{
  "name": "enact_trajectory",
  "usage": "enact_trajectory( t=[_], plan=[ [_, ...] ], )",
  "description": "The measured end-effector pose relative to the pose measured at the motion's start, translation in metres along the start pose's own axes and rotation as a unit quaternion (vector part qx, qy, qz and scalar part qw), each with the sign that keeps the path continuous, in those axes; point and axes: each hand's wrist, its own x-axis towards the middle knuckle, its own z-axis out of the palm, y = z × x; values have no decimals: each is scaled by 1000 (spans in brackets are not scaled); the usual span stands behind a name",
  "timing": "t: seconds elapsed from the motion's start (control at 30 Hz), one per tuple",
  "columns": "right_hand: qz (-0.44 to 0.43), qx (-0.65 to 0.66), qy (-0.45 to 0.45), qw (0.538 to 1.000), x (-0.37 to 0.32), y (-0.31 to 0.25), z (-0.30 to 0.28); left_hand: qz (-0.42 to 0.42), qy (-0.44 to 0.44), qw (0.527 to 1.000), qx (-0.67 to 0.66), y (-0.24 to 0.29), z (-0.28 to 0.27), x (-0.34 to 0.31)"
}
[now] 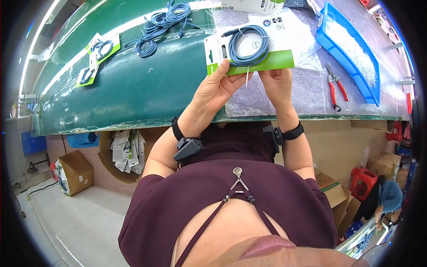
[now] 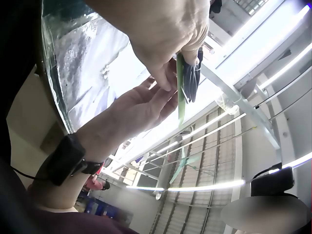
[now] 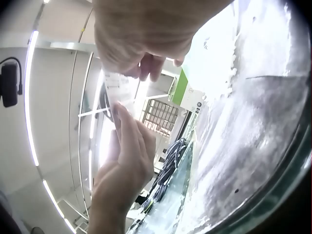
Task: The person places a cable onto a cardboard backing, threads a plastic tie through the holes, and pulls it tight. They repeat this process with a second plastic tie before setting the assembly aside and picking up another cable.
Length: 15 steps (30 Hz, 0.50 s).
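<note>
A white and green card [image 1: 283,42] with a coiled blue cable [image 1: 268,44] on its front is held up over the table's near part. The left hand [image 1: 215,89] grips its lower left edge, thumb on the front. Behind the lower right edge is the right hand [image 1: 276,86], its fingertips mostly hidden by the card. A thin white tie end [image 1: 247,76] hangs below the card between the hands. In the left wrist view the card [image 2: 181,92] appears edge-on, with the left hand [image 2: 168,34] pinching it and the right hand [image 2: 131,109] beside it.
Red-handled pliers [image 1: 336,88] and a blue tray [image 1: 351,60] of white ties lie to the right. Loose coiled blue cables [image 1: 162,24] are at the back left, and carded cables [image 1: 95,55] farther left. Another card [image 1: 253,5] lies at the back, beyond the held one.
</note>
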Motion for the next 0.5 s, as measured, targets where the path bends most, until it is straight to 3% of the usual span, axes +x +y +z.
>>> enact_trajectory(
  t=[0.03,0.07,0.13,0.17,0.27,0.3,0.4,0.5],
  plan=[
    [-2,-2,-2,1000,3,-2,-5,11,6,1000,2,0,1,1],
    [-7,16,51,999,8,-4,-12,12,4,1000,0,0,1,0],
    [-18,52,155,986,17,-16,-21,114,-16,985,132,3,4,-5],
    [-19,50,156,986,20,-25,-20,162,-26,966,198,4,5,-7],
    [29,-72,55,995,15,-55,-4,205,-35,939,275,-2,1,-10],
    [28,-75,60,995,15,-54,-3,228,-41,921,313,-5,0,-10],
    [14,-270,65,961,22,-37,1,229,-36,913,335,-6,0,-10],
    [-2,-232,79,969,21,-26,6,220,-21,922,317,-9,-7,-13]
  ],
)
